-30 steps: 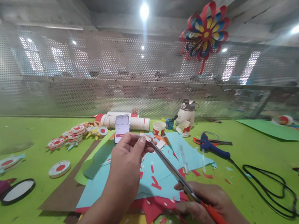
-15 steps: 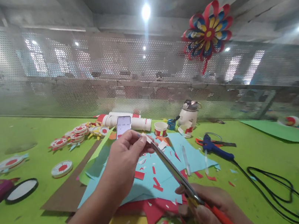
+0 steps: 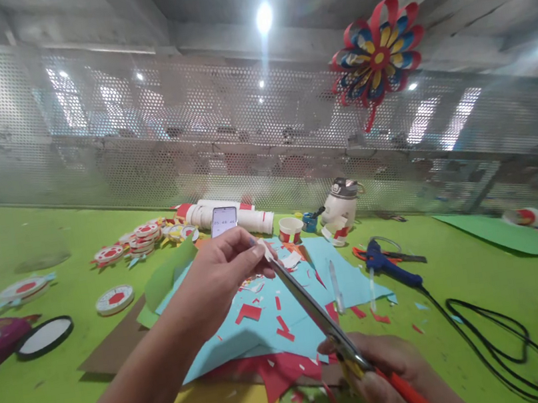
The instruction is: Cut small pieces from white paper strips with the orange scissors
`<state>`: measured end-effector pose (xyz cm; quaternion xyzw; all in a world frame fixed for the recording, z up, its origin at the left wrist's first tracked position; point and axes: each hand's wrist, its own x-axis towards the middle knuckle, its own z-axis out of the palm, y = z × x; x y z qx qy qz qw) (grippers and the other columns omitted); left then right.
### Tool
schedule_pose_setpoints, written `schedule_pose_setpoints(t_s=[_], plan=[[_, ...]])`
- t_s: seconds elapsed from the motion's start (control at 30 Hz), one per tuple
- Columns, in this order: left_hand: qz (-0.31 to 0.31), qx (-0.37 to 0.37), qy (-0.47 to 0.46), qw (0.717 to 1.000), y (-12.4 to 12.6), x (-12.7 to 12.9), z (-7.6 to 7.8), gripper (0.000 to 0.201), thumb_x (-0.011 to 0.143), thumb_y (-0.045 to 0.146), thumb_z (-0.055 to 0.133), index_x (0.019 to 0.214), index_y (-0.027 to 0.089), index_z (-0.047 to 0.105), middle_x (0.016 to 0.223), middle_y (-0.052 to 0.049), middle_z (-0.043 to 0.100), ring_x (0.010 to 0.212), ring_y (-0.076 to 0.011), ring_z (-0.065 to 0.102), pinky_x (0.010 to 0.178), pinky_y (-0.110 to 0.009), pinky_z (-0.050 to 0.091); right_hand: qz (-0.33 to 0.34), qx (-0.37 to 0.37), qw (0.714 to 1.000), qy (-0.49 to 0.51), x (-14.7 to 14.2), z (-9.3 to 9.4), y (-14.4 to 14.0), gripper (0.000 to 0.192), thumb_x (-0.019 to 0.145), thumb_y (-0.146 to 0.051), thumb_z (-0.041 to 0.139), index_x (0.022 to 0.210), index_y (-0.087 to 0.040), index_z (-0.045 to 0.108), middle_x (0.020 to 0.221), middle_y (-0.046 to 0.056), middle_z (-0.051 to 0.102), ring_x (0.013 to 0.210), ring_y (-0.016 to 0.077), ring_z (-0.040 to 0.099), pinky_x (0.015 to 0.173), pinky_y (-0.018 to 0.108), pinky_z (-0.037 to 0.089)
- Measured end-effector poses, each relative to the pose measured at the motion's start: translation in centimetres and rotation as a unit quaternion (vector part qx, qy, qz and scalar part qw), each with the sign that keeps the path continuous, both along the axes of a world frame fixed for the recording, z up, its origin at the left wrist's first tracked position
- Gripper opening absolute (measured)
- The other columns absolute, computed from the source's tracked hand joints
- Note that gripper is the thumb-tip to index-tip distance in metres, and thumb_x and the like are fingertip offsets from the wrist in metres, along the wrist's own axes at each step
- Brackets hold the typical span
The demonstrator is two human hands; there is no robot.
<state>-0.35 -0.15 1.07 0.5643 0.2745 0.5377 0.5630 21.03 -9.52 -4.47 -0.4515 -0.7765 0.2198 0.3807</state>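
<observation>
My left hand (image 3: pixel 216 270) pinches a small white piece of paper (image 3: pixel 267 251) between thumb and fingers, above the middle of the table. In my right hand (image 3: pixel 397 361), at the lower right, are long metal scissors (image 3: pixel 316 312) with red handles. Their blades point up and left, tips at the white piece; the blades look nearly together. Beneath both hands lie light blue paper sheets (image 3: pixel 229 342), strewn with red and white scraps such as a bent red strip (image 3: pixel 249 312). My left fingers partly hide the white piece.
A blue glue gun (image 3: pixel 385 268) with a looped black cord lies at the right. Behind stand a phone (image 3: pixel 224 219), paper cup (image 3: pixel 290 229) and white jug (image 3: pixel 340 204). Decorated discs (image 3: pixel 145 237) are piled at left, near a round black-rimmed lid (image 3: pixel 44 337).
My left hand and the white piece have shifted very slightly, still at the scissor tips. The blue and green sheets beneath the left arm have moved and curled. The view has tilted slightly.
</observation>
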Motion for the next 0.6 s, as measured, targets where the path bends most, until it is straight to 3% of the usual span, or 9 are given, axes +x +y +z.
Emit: schedule_pose_setpoints(t_s=[0.23,0.6], plan=[[-0.001,0.003,0.028,1.0,0.1,-0.14,0.09,0.013,0.077,0.024,0.063,0.068,0.017,0.057,0.067,-0.003,0.059,0.065,-0.0146,0.058,0.067,-0.031,0.044,0.01,-0.015,1.0,0.005,0.09,0.19,-0.02,0.054,0.088,-0.06,0.035,0.082,-0.018,0.067,0.067,0.005,0.065,0.061,0.0181,0.061,0.052,0.023,0.045],[0.008,-0.002,0.044,0.999,0.49,-0.15,-0.2,0.013,0.076,0.024,0.063,0.066,0.017,0.057,0.065,-0.002,0.058,0.063,-0.0147,0.058,0.065,-0.031,0.045,0.017,-0.012,1.0,-0.013,0.09,0.26,-0.02,0.05,0.09,-0.056,0.033,0.077,-0.018,0.063,0.061,0.004,0.059,0.054,0.0153,0.054,0.049,0.024,0.041]])
